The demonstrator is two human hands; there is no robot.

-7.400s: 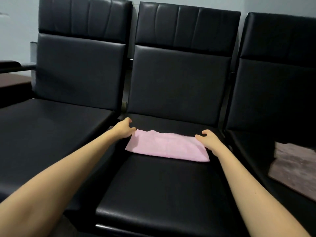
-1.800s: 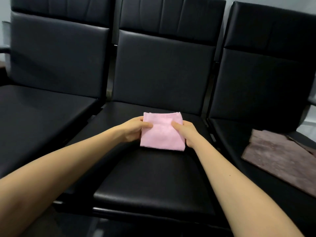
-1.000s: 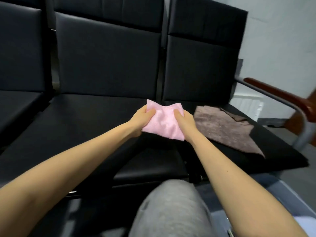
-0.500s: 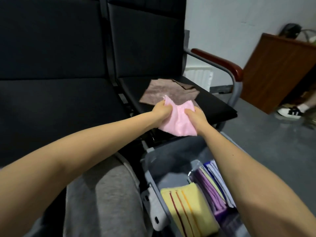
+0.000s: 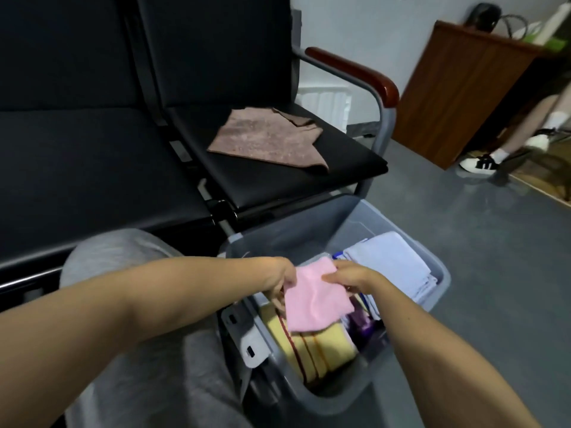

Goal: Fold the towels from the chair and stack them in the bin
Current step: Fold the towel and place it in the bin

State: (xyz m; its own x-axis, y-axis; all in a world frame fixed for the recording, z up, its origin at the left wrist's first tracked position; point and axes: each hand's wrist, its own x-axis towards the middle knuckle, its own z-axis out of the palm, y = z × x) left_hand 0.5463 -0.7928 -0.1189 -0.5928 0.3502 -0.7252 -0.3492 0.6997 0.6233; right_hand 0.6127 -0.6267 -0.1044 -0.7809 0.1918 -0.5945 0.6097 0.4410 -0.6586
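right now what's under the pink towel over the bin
A folded yellow towel with red stripes lies in the bin below the pink towel, with a purple towel beside it. The yellow towel's far end is covered, and nothing beneath it shows.

Chair seat (image 5: 278, 183) bears brown towel (image 5: 265, 140); floor (image 5: 482, 248), bin (image 5: 293, 231).

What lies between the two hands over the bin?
The folded pink towel, held by the left hand and right hand above the bin, in the head view.
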